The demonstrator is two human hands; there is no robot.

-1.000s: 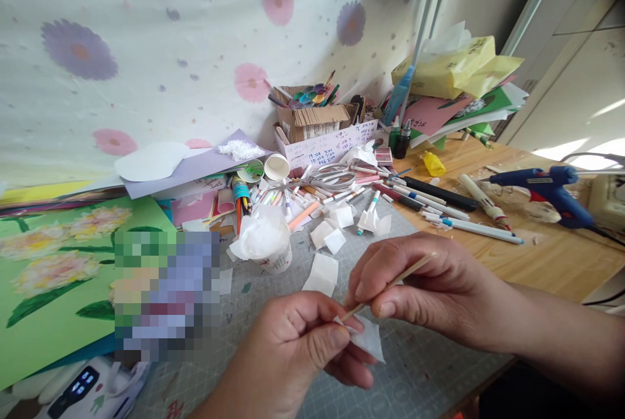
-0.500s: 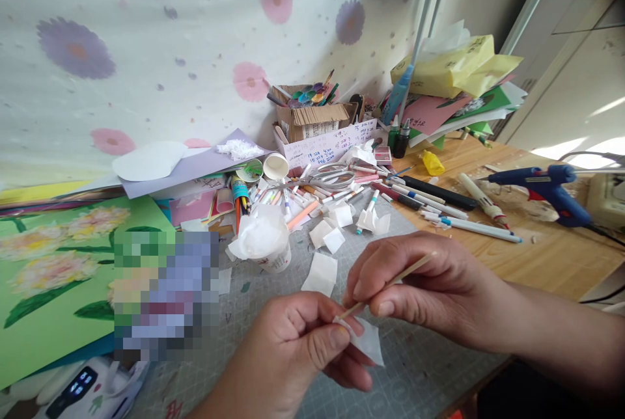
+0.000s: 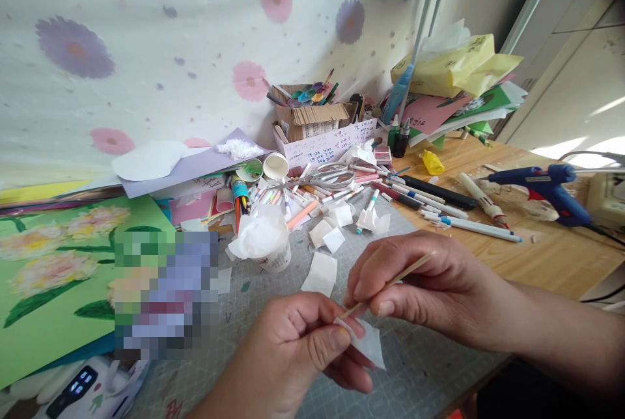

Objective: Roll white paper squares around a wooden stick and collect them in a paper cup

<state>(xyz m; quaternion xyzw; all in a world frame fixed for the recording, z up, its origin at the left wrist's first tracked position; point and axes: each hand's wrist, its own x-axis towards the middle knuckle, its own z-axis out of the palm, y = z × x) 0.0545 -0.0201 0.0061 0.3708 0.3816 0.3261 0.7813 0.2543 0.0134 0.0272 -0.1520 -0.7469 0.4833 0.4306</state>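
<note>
My left hand (image 3: 297,347) is closed, pinching a small white square of tissue paper (image 3: 368,343) between thumb and fingers. My right hand (image 3: 430,289) is closed on a thin wooden stick (image 3: 407,269), whose lower tip rests against the tissue at my left thumb. Both hands hover low over a grey cutting mat (image 3: 415,373). More loose white tissue squares (image 3: 321,272) lie on the mat just beyond my hands.
A paper cup stuffed with tissue (image 3: 266,243) stands behind my hands. Pens and markers (image 3: 439,207), scissors (image 3: 332,178), a cardboard box (image 3: 312,118) and paper stacks (image 3: 454,74) crowd the back. A blue glue gun (image 3: 547,185) lies right. A green flower picture (image 3: 53,269) lies left.
</note>
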